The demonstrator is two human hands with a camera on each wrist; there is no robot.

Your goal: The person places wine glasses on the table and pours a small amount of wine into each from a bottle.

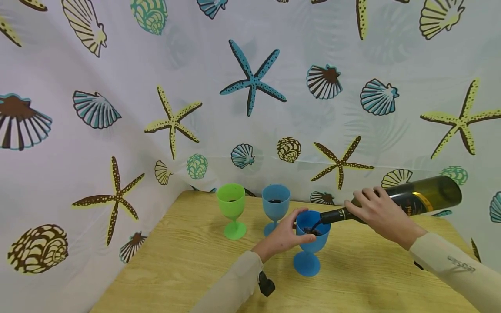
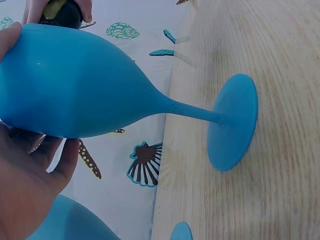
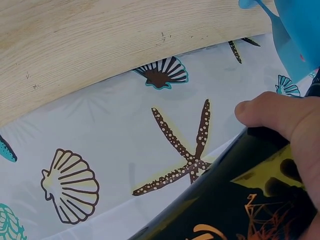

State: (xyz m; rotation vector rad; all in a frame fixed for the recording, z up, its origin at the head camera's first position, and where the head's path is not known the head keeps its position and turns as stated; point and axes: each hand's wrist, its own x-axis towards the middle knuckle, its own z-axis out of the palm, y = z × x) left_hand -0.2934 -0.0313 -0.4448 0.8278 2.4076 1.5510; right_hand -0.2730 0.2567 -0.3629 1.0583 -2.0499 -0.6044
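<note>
A dark wine bottle (image 1: 415,198) is tipped with its neck down to the left, and my right hand (image 1: 381,215) grips it around the shoulder. Its mouth is at the rim of a blue plastic goblet (image 1: 307,263), and a dark liquid runs from it into the bowl. My left hand (image 1: 283,237) holds that goblet by the bowl, thumb on the near side and fingers behind. In the left wrist view the goblet's foot (image 2: 232,122) stands on the table. The right wrist view shows my thumb lying along the bottle (image 3: 270,195).
Behind my left hand stands a second blue goblet (image 1: 275,200) with dark liquid inside. Left of it is a green goblet (image 1: 231,204), also with some dark liquid. The wooden table (image 1: 168,261) meets a hanging cloth (image 1: 211,130) printed with shells and starfish.
</note>
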